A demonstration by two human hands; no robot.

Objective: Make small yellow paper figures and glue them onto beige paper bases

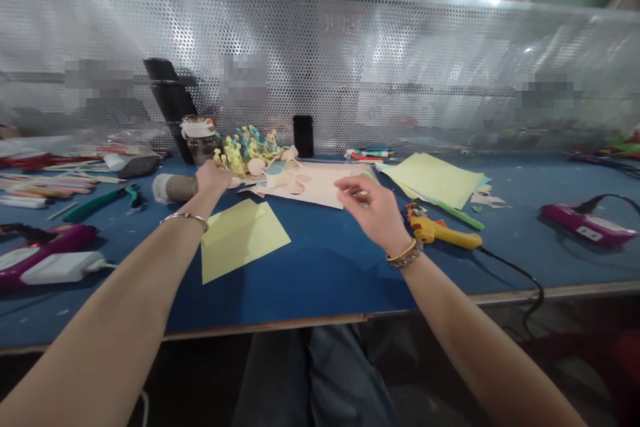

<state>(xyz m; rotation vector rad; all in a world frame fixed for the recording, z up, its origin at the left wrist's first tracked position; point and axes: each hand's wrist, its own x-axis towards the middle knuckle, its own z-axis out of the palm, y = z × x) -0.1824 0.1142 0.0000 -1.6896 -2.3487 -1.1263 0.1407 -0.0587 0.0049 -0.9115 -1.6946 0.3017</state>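
My left hand [214, 177] reaches to the back left, beside a brown roll [181, 188] and the yellow and blue paper flowers [247, 149]; its fingertips are hidden and I cannot make out what they touch. My right hand [367, 205] hovers over the right end of a pale pink sheet [323, 183], fingers curved and apart, holding nothing visible. Cut paper pieces [290, 180] lie on that sheet's left part. Nearer me is a folded yellow paper [245, 237]. To the right of my right hand rests a yellow glue gun [445, 233].
Green pliers [95, 203], a purple power strip [50, 247] and a white charger [63, 268] lie left. A lidded bottle [200, 137] and phone [303, 136] stand behind. Yellow sheets [435, 178], a green cutter [457, 213] and another purple power strip [587, 223] are right.
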